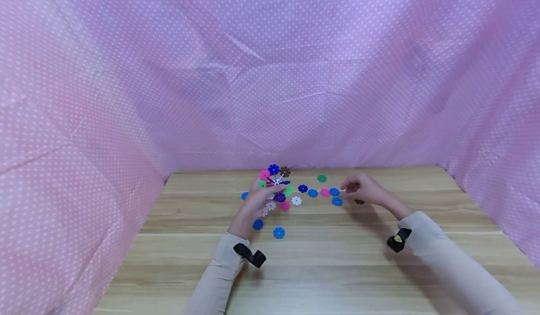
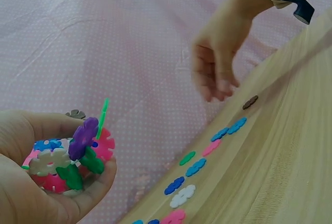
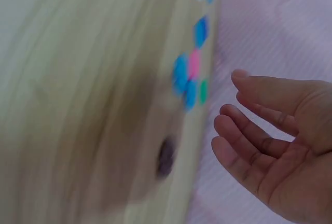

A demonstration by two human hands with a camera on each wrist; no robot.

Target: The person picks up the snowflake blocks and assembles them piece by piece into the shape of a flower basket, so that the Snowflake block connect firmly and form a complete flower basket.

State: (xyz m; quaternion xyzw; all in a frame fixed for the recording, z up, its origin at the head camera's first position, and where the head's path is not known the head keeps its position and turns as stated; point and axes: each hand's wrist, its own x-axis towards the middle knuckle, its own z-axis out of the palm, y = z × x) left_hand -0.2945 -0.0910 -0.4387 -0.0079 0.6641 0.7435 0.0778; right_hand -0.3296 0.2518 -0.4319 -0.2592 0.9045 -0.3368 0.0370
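My left hand (image 1: 255, 200) grips a cluster of joined snowflake discs (image 2: 85, 140), colored purple, green, pink, white, blue and brown. Its thumb lies along one side of the cluster and fingers curl under the other, as the left wrist view shows. Above the right part of the table hovers my right hand (image 1: 368, 189), its fingers loosely bent with nothing between them in the right wrist view. Nearest to that hand lie a brown disc (image 3: 166, 157) and two light blue discs (image 1: 334, 191). A pink disc (image 1: 324, 192) is just left of these.
Loose discs lie scattered on the wooden table (image 1: 337, 268), among them a green disc (image 1: 322, 178), a white disc (image 1: 296, 201) and a blue disc (image 1: 279, 233) nearer the front. A pink dotted cloth (image 1: 270, 94) hangs around the back and sides.
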